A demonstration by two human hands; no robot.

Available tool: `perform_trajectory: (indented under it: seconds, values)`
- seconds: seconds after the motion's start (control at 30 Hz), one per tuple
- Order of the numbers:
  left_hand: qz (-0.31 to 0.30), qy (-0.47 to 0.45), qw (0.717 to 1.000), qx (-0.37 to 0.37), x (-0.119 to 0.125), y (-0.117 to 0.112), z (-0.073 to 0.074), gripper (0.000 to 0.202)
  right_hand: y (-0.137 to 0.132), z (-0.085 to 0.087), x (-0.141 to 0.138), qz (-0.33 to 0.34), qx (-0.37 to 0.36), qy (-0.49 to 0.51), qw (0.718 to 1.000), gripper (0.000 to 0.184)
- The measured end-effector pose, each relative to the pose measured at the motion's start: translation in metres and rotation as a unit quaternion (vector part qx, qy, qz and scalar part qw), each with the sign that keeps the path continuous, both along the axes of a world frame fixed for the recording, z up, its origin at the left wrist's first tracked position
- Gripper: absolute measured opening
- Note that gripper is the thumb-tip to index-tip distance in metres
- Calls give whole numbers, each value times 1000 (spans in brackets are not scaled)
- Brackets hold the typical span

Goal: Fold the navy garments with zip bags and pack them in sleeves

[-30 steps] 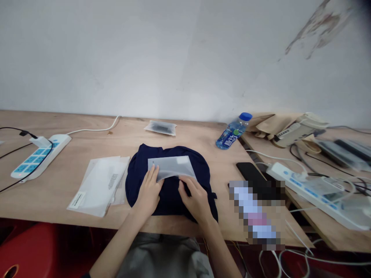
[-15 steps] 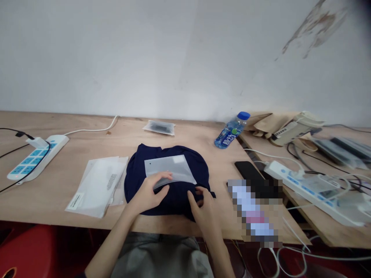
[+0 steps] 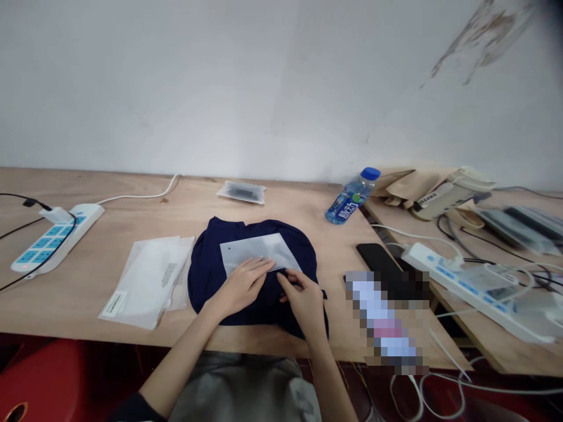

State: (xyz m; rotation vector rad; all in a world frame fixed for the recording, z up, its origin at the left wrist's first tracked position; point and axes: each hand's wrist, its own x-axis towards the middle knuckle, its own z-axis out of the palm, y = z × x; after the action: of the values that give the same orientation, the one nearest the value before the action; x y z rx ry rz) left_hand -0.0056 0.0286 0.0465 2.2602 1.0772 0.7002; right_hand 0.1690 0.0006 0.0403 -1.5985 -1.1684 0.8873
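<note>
A frosted plastic bag (image 3: 257, 247) with a small dark hole near one corner lies on a bundle of dark navy fabric (image 3: 204, 264). My left hand (image 3: 241, 285) rests flat across the bag's near part, fingers stretched out and close together. Thumb and forefinger of my right hand (image 3: 304, 296) are pinched at the bag's near right edge; the exact spot they grip is partly hidden by the fingers. Left of the fabric lie several more frosted bags (image 3: 147, 275), overlapping, with printed text and a label.
Farther back sit a small bag with a dark item (image 3: 241, 192) and a blue-capped bottle (image 3: 349, 196). Power strips lie left (image 3: 57, 240) and right (image 3: 466, 287). A black phone-like object (image 3: 378, 261) and a pixelated screen (image 3: 385, 322) are at right, near a cup (image 3: 455, 193) and cables.
My left hand has flattened onto the bag and moved slightly right. My right hand has moved up and left to the bag's edge, its fingers closing into a pinch.
</note>
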Motion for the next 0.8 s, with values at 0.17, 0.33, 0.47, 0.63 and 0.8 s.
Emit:
perform_trajectory:
  seconds: [0.17, 0.33, 0.47, 0.63, 0.8]
  values:
    - [12, -23, 1000, -12, 0, -1, 2, 45, 9, -11, -13, -93, 55, 4, 994, 40]
    - [50, -20, 998, -16, -3, -1, 0, 52, -7, 0, 4, 2, 183, -130, 975, 22]
    - [39, 15, 999, -6, -2, -1, -5, 50, -27, 8, 24, 133, 192, -320, 918, 39]
    - [31, 21, 999, -6, -1, 1, -7, 46, -32, -7, 21, 179, 177, -390, 886, 49]
    - [27, 14, 1000, -8, -2, -1, -5, 46, -14, -20, 9, 135, 178, -351, 909, 36]
